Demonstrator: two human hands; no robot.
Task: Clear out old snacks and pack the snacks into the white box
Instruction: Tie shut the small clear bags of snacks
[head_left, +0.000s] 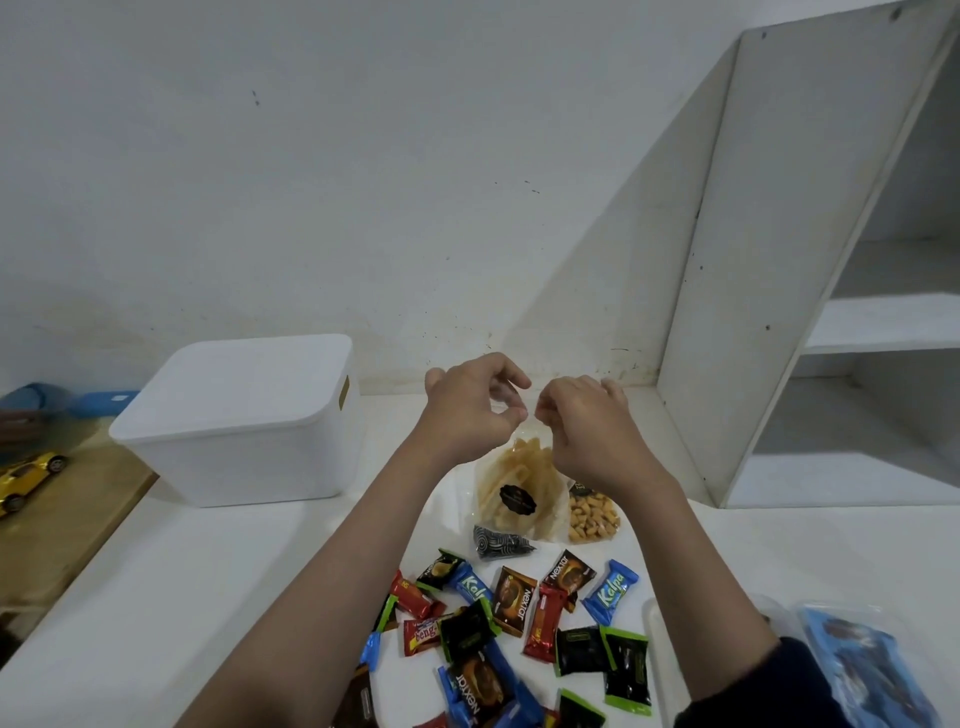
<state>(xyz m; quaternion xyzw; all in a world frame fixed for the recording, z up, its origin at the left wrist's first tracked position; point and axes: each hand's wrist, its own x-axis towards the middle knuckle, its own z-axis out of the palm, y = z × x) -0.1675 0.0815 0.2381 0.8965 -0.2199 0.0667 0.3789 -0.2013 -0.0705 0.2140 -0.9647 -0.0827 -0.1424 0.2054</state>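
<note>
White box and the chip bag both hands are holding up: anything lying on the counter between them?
Head view: no. Bare counter separates the white box from the chip bag; only the left forearm passes above it.

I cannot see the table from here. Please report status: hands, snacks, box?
Both hands pinch chips bag top. White box lid on. Snacks loose on table.

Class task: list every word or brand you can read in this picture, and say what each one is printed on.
"Nextar": brown wrapper
"Nextar": brown wrapper
"Nextar": brown wrapper
"Kalpa": blue wrapper
"Kal", rest hidden: blue wrapper
"beng-", rest hidden: red wrapper
Too small or blurred: black label on the clear chip bag, green-edged black sachets, red wrapper.
</note>
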